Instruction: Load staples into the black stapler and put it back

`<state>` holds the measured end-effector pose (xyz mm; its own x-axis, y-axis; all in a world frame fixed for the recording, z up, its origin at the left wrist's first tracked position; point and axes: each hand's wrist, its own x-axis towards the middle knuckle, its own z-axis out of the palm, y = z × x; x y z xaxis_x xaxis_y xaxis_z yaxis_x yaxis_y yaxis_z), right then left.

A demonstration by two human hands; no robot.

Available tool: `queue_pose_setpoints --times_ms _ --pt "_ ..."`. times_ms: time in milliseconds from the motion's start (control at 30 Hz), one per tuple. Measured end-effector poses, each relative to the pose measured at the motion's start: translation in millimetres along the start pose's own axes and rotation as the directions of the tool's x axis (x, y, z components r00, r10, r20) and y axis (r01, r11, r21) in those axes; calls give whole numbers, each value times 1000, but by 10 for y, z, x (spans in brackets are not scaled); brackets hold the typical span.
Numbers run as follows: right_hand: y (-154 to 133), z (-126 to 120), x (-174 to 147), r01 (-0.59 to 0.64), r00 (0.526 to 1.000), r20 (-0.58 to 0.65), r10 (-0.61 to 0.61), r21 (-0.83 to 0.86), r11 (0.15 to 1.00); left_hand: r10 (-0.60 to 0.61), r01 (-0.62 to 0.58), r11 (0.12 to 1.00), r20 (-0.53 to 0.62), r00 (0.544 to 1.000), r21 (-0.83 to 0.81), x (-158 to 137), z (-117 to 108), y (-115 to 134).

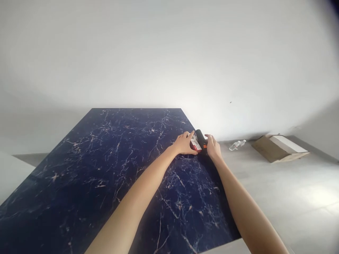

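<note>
My left hand (pixel 183 144) grips a small red and white box (pixel 195 144) near the right edge of the blue marble-patterned table (pixel 127 155). Thumb and fingers curve around the box's two ends. Right beside it is a black, roughly cylindrical object (pixel 200 137) with an orange patch near its lower end. My right hand (pixel 213 146) holds that black object from the right side, at the table's edge. The box and the black object are side by side and appear to touch. Their undersides are hidden.
A pale wall (pixel 148 63) rises behind the table's far edge. On the grey floor to the right lie clear plastic bottles (pixel 236 145) and a brown cardboard box (pixel 272 150) with a white panel. A white surface (pixel 227 248) shows at the bottom edge.
</note>
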<state>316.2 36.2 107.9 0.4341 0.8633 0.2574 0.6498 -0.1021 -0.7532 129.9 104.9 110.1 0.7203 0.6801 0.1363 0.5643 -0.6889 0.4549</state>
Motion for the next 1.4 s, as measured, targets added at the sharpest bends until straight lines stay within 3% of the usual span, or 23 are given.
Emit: queue_pose_setpoints --times_ms 167,367,567,1133,1233,1400 --pt "-19 82 -23 38 999 -31 -38 -25 999 32 -32 999 10 999 3 -66 -24 -50" --pt "-15 59 -61 0 999 -55 -1 -13 1000 20 -20 1000 -20 1000 -9 -122 -21 -42" --pt "-43 58 -81 45 999 -28 -46 -46 998 34 -34 999 -89 995 1 -139 -38 -21" --pt "-57 105 -119 78 997 16 -77 -80 994 41 -39 999 -71 997 36 -188 -10 -5" --pt "-66 124 -126 74 997 25 -72 -94 993 75 -70 997 -172 982 34 -281 -10 -9" --pt "-109 144 -140 51 998 41 -46 -139 989 40 5 995 -433 900 102 -489 -56 -157"
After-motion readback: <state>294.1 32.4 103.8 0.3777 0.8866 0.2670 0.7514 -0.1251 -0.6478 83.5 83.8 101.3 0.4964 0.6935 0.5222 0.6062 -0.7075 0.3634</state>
